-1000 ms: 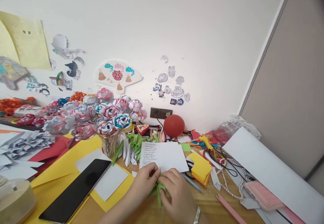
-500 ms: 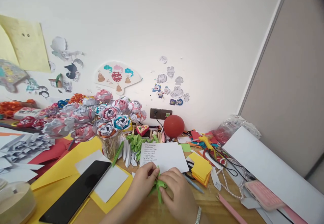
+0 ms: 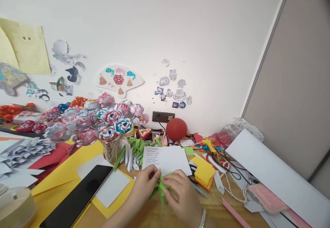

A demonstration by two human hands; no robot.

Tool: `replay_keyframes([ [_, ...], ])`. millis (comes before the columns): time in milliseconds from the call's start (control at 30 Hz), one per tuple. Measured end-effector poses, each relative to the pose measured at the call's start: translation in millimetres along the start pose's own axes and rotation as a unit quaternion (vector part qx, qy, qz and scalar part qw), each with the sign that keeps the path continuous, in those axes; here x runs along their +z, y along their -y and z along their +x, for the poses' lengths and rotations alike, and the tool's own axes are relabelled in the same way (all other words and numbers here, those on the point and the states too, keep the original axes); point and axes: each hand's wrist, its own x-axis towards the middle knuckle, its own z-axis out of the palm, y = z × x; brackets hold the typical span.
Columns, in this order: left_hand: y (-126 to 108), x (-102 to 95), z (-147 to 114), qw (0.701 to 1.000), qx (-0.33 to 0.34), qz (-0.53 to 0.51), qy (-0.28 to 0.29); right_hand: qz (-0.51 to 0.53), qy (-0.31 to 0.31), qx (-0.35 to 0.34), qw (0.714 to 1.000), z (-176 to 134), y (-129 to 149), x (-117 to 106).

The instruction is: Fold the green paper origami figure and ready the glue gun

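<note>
Both hands meet low in the middle of the wooden desk [image 3: 219, 209] around a small folded green paper piece [image 3: 161, 190]. My left hand [image 3: 144, 183] pinches its upper left side. My right hand [image 3: 180, 195], with a bracelet at the wrist, covers its right side with fingers curled on it. Green points stick out below between the hands. A white card with small print [image 3: 167, 158] lies just behind the hands.
A jar of paper roses [image 3: 110, 131] stands left of the hands, with green folded pieces [image 3: 138, 145] beside it. A black tablet [image 3: 77, 193] lies on yellow sheets at left. A yellow paper stack [image 3: 205, 171], red ball [image 3: 176, 129], pink phone [image 3: 266, 198] and white board [image 3: 270, 173] sit right.
The hands stay on the green piece, with small finger shifts. The view has drifted slightly, so the desk items sit a little lower left.
</note>
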Motion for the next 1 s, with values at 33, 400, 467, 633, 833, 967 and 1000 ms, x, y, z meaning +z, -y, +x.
replay_keyframes([
  [33, 0.8, -0.5, 0.8, 1.0, -0.002, -0.004, -0.002, 0.0, -0.006, -0.002, 1.0, 0.2, -0.7, -1.3],
  [400, 0.4, 3.0, -0.5, 0.998, -0.019, -0.065, 0.013, -0.005, 0.029, 0.061, 0.998, -5.4, -6.5, 6.3],
  [467, -0.6, 4.4, -1.9, 0.997, -0.024, -0.076, 0.018, -0.003, 0.027, 0.062, 0.998, -6.8, -7.8, 8.8],
  [633, -0.5, 4.6, -1.8, 0.994, -0.031, -0.103, 0.026, 0.01, 0.019, 0.059, 0.998, -7.8, -9.7, 9.2],
  [833, 3.1, 5.3, -1.1, 0.988, -0.052, -0.141, 0.033, 0.018, 0.016, 0.068, 0.997, -8.2, -9.2, 10.0],
  [967, 5.3, 5.3, 1.2, 0.981, -0.073, -0.173, 0.04, 0.029, 0.02, 0.09, 0.995, -8.9, -9.2, 10.5],
  [1000, 5.7, 5.2, 2.2, 0.979, -0.077, -0.182, 0.042, 0.031, 0.013, 0.09, 0.995, -8.9, -9.2, 9.9],
])
